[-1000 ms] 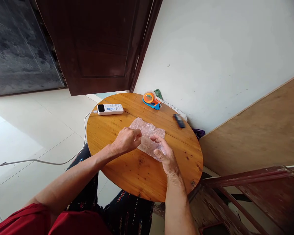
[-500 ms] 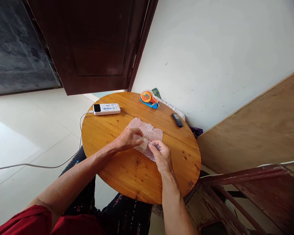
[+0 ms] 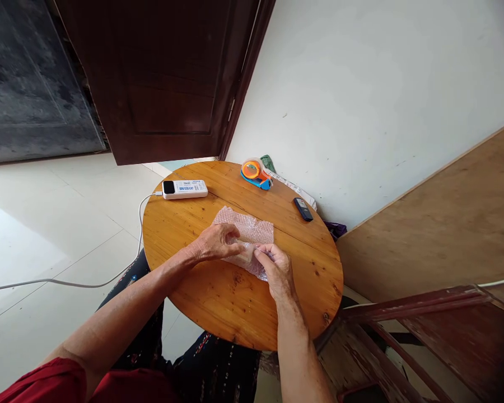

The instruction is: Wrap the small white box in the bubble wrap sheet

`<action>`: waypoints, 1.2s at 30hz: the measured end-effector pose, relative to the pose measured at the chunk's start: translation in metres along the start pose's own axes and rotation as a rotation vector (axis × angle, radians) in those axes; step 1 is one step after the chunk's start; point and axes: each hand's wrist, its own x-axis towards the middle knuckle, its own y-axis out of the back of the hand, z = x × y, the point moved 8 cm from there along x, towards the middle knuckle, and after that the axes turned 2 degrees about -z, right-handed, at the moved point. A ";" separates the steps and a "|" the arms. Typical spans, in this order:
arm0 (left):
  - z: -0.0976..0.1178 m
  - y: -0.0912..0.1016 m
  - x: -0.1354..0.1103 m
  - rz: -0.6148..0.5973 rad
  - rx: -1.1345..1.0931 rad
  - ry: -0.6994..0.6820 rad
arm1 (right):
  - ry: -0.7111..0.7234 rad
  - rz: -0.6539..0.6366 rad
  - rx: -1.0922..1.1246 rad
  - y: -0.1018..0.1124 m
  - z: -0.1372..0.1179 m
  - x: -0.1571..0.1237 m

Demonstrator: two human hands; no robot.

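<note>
A sheet of bubble wrap (image 3: 246, 226) lies in the middle of a round wooden table (image 3: 218, 302). My left hand (image 3: 214, 242) presses on its near left part with fingers curled over it. My right hand (image 3: 275, 268) pinches the near right edge of the wrap, folding it inward. Something small may lie inside the fold, but I cannot make it out.
A white power bank (image 3: 185, 188) with a cable sits at the table's far left. An orange and blue tape dispenser (image 3: 255, 172) and a small dark device (image 3: 303, 209) lie near the wall. A dark door stands behind, a red wooden frame (image 3: 424, 330) to the right.
My right hand has closed in from the open palm-up pose and now pinches the wrap's edge beside my left hand. The wrap is folded more tightly.
</note>
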 end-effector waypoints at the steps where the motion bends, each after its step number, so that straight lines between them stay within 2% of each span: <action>1: 0.001 -0.002 0.001 -0.019 0.009 -0.036 | -0.001 0.003 -0.008 0.001 0.001 0.000; 4: 0.004 -0.009 0.004 -0.048 -0.054 -0.097 | -0.006 0.002 -0.036 0.003 0.003 0.000; 11: -0.005 -0.021 0.008 -0.098 -0.324 0.057 | -0.007 -0.039 -0.016 0.001 0.000 -0.001; 19: -0.008 -0.027 0.011 -0.120 -0.377 0.094 | -0.003 -0.011 -0.139 0.006 0.001 0.002; 22: -0.006 -0.027 0.012 -0.129 -0.368 0.094 | 0.118 0.055 -0.307 0.014 -0.008 0.005; 25: -0.003 -0.023 0.012 -0.120 -0.333 0.089 | 0.395 0.171 -0.521 0.015 -0.043 -0.006; 27: -0.002 -0.021 0.013 -0.115 -0.292 0.088 | 0.602 0.216 -0.674 0.007 -0.072 -0.023; 30: -0.001 -0.021 0.014 -0.103 -0.235 0.074 | 0.752 0.071 -0.899 -0.022 -0.096 -0.043; 33: -0.001 -0.020 0.014 -0.081 -0.200 0.061 | 0.720 -0.102 -1.065 -0.045 -0.093 -0.050; 36: -0.001 -0.011 0.011 -0.050 -0.115 0.067 | 0.654 -0.149 -1.157 -0.050 -0.083 -0.049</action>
